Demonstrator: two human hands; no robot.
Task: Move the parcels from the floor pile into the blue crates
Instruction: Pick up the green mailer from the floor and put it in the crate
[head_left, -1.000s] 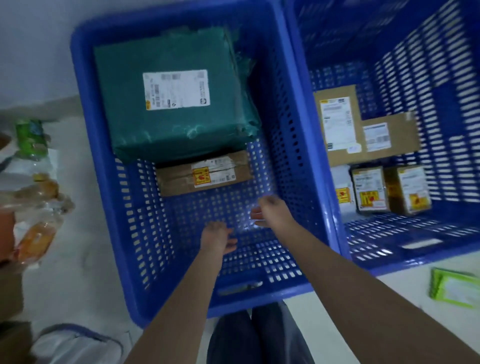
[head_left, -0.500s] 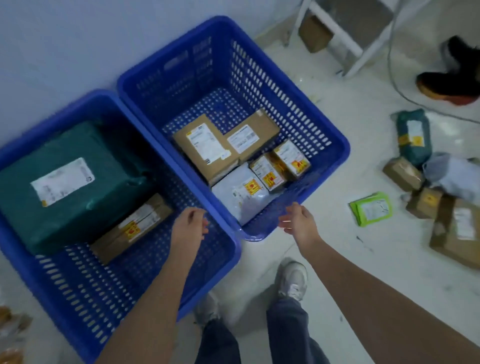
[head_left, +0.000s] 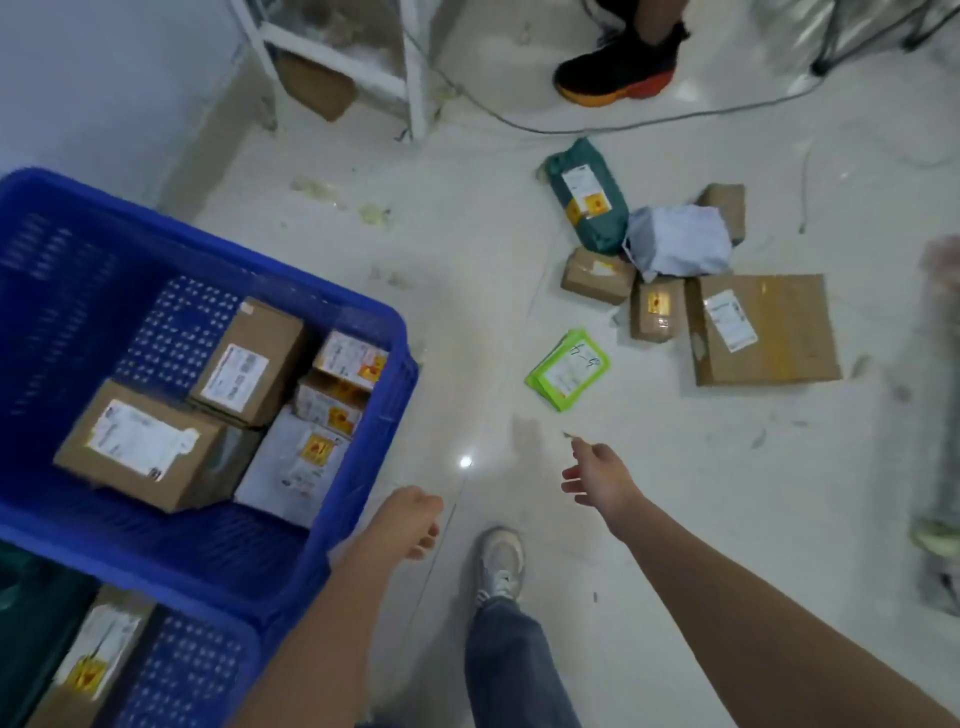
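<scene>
Currently, both hands: nothing is held by either.
Left hand (head_left: 410, 522): seen at lower centre over the bare floor, just right of the crate's near corner; its fingers are loosely curled.
Right hand (head_left: 597, 480): stretched forward at centre right, fingers relaxed and spread, aimed toward the upper right of the frame.
Floor pile (head_left: 691, 270): spread across the right centre of the floor (head_left: 467, 249), well apart from both hands.
Green mailer (head_left: 569, 370): lying flat and alone, nearest the right hand, its long axis slanted from lower left to upper right.
Dark green bag (head_left: 587, 197): at the pile's top, its long axis running from upper left to lower right.
Grey bag (head_left: 678, 241): crumpled, resting against the boxes beside it.
Large brown box (head_left: 763, 330): flat on the floor, label up, at the pile's right.
Small brown boxes (head_left: 655, 309): tucked between the bags and the large box.
Blue crate (head_left: 363, 415): at the left of the frame, several labelled boxes and a white packet being held in it.
Second crate (head_left: 208, 670): cut off at the lower left, with a labelled box inside.
Black shoe (head_left: 621, 70): at the top edge.
</scene>
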